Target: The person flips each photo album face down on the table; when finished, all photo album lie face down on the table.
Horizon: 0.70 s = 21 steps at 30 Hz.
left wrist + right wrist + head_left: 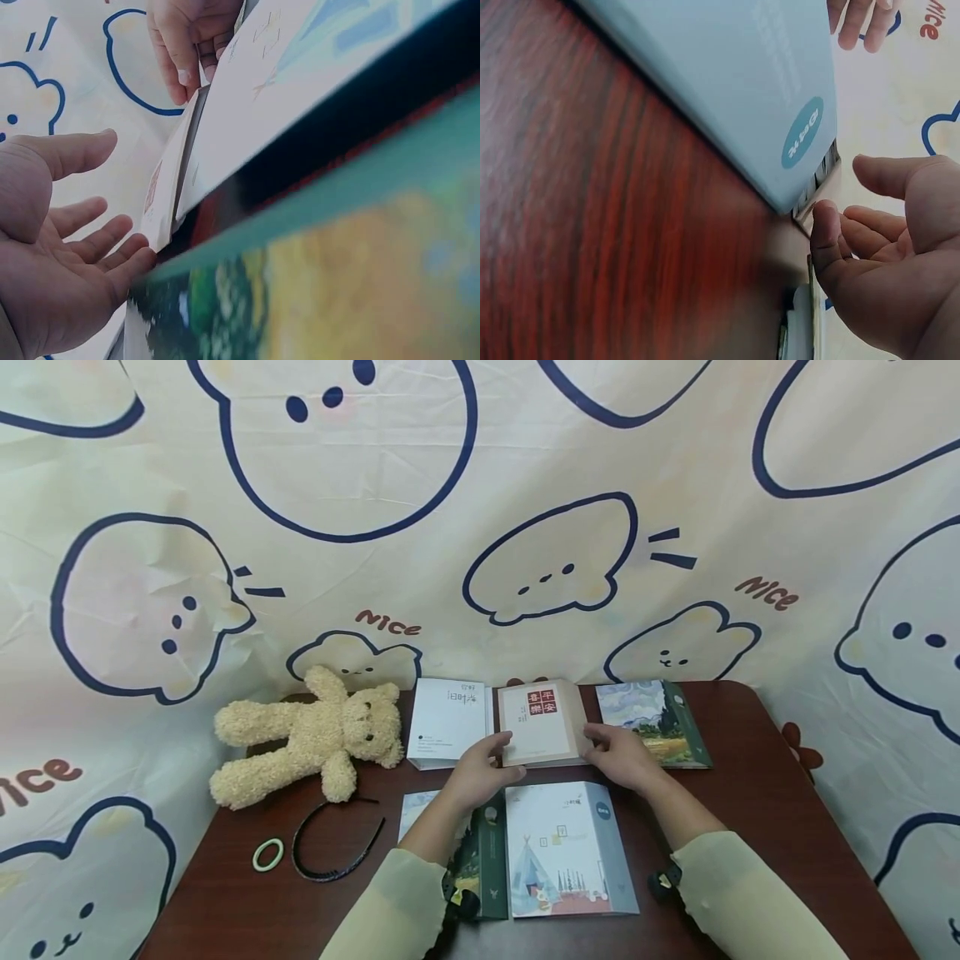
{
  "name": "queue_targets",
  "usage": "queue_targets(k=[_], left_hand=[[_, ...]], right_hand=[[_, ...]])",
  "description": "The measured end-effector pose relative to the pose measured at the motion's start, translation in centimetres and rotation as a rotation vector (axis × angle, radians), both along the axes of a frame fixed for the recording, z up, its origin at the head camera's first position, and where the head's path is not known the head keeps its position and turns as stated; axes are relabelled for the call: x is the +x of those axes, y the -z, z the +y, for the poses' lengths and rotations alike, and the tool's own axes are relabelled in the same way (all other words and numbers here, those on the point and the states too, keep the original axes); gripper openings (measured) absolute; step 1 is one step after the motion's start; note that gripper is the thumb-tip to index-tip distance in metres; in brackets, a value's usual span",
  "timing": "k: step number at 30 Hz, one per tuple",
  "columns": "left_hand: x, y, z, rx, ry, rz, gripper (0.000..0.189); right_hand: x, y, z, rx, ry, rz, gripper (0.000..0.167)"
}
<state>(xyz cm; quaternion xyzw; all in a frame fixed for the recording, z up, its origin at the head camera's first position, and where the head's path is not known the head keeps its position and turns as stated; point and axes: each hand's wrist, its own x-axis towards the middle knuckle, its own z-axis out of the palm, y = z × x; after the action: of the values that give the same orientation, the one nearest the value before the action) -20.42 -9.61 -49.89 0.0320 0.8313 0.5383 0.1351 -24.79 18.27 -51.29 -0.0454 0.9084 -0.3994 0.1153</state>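
A cream book (pixel 534 735) with a red block of characters lies at the back middle of the table. My left hand (pixel 483 772) is at its left edge; in the left wrist view the fingers are loosely spread, the little finger right at the book's corner and the thumb apart. My right hand (pixel 624 758) is at the book's right edge, fingers relaxed. In the right wrist view the right fingertips (pixel 826 225) are right at its corner. In front lies a white book (pixel 558 852) with a tent drawing and a blue-grey spine.
Left of the cream book lies a white book (pixel 448 718), right of it a painting-covered book (pixel 652 722). A green-spined book (pixel 491 860) is partly under my left arm. Farther left are a teddy bear (pixel 315 739), a black headband (pixel 322 877) and a pale green ring (pixel 257 860).
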Motion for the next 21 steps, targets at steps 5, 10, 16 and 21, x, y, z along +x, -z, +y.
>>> queue_targets(k=[5,10,16,21], left_hand=[[0.1,0.0,-0.8,0.015,-0.026,0.0,0.069],[0.2,-0.1,-1.7,0.023,-0.055,-0.002,0.069],[0.3,0.0,-2.9,0.037,-0.09,-0.011,0.066],[0.5,0.0,-3.6,0.058,-0.114,-0.001,0.066]], right_hand=[[0.0,-0.4,-0.7,0.002,-0.01,0.006,0.057],[0.1,-0.9,-1.5,-0.02,-0.021,0.012,0.057],[0.1,-1.1,-2.5,-0.038,-0.059,0.05,0.056],[0.2,-1.5,-3.8,-0.023,-0.084,0.067,0.055]])
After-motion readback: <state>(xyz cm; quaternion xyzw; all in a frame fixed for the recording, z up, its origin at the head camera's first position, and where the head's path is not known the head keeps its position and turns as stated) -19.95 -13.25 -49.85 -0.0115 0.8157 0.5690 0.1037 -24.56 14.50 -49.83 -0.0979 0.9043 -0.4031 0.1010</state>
